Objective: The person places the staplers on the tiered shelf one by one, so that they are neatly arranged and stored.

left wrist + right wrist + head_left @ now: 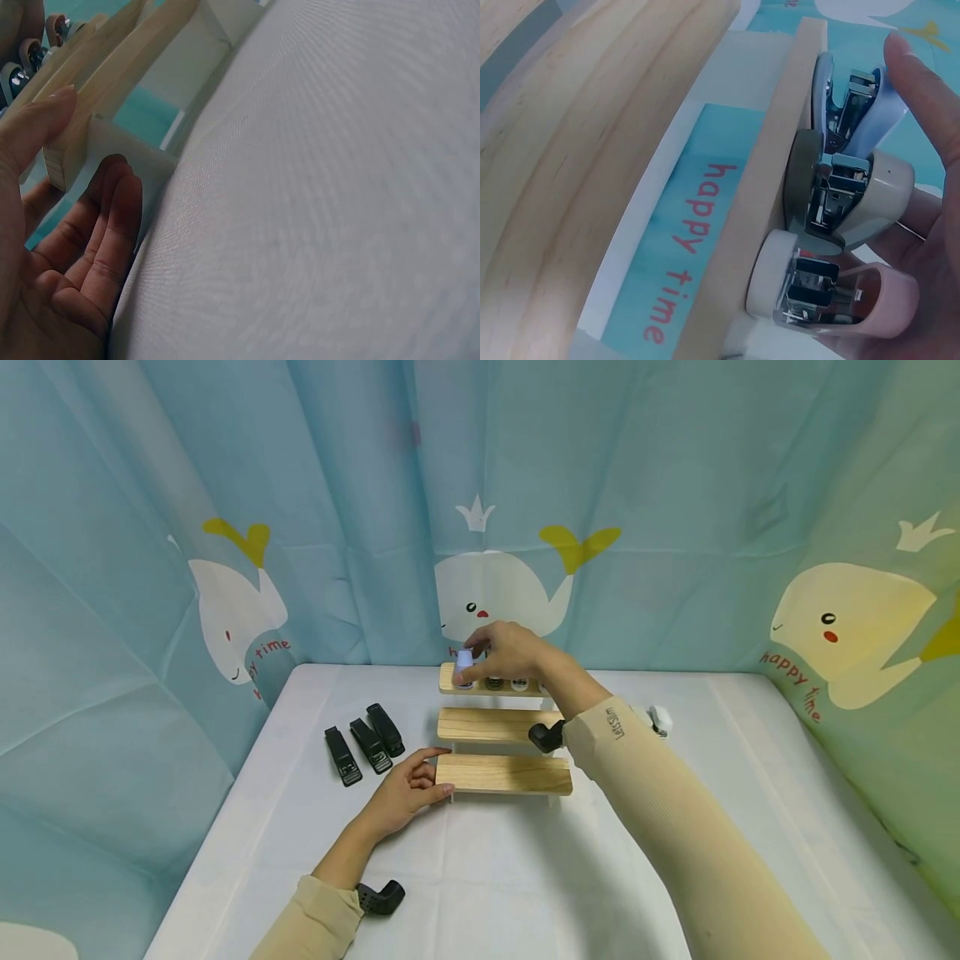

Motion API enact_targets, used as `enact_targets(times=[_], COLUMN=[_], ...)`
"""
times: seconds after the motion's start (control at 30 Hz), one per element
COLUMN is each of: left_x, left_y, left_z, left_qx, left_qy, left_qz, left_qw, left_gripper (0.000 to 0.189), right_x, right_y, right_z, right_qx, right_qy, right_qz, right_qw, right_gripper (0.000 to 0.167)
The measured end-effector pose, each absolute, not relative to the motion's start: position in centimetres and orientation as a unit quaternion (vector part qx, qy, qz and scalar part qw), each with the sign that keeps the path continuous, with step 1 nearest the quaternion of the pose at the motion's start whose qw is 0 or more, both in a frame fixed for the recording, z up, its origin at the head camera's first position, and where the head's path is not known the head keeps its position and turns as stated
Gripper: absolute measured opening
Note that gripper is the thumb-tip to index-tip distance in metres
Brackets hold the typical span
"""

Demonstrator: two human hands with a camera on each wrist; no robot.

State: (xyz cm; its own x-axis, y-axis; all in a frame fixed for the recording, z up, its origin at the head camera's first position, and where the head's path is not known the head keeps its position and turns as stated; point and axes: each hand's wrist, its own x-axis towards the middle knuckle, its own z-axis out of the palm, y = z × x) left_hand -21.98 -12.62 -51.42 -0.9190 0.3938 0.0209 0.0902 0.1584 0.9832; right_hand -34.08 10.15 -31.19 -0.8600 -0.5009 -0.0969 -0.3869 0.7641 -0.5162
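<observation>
A three-step wooden display rack [495, 725] with pale side supports stands on the table. My left hand [401, 793] grips the left end of its lowest step, thumb on top and index finger behind, the other fingers loosely curled below. Up at the top step's left end, my right hand [510, 647] holds a light blue mini stapler [465, 668] between thumb and fingers. Beside it on that step, a green-and-grey mini stapler [889, 187] and a pink-and-white one [892, 300] stand in a row. My right forearm covers the row's far end.
Three black staplers [371, 745] lie left of the rack. A white object [660, 718], partly hidden by my right sleeve, lies to the right. Behind the white table [480, 877] hangs a blue curtain [360, 527] with whale prints.
</observation>
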Motion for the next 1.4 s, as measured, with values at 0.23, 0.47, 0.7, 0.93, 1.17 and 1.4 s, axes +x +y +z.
enact_targets(times=[0.23, 0.47, 0.7, 0.93, 1.17, 1.4], left_x=[-21.9, -21.8, -21.8, -21.8, -22.0, -22.2], left_y=[-12.7, -12.7, -12.8, -12.7, -12.8, -12.8], left_z=[-51.5, -51.6, -51.7, -51.7, -51.8, -51.7], left_qx=[0.156, 0.156, 0.154, 0.156, 0.154, 0.155], left_qy=[0.753, 0.753, 0.754, 0.753, 0.752, 0.755], left_qz=[0.628, 0.628, 0.627, 0.629, 0.63, 0.626], left_qw=[0.12, 0.119, 0.12, 0.115, 0.119, 0.12], left_gripper=[0.064, 0.064, 0.064, 0.064, 0.064, 0.065], right_x=[-34.0, -33.7, -33.4, -33.3, -33.0, -32.5], right_y=[10.8, 11.8, 13.3, 15.0, 17.3, 19.9], right_z=[-30.8, -30.5, -29.9, -29.5, -29.3, -29.0], right_qx=[-0.249, -0.236, -0.236, -0.245, -0.246, -0.229], right_qy=[0.931, 0.932, 0.931, 0.927, 0.924, 0.929], right_qz=[-0.246, -0.262, -0.268, -0.278, -0.289, -0.288], right_qw=[0.099, 0.089, 0.075, 0.057, 0.053, 0.043], right_gripper=[0.066, 0.062, 0.058, 0.052, 0.051, 0.051])
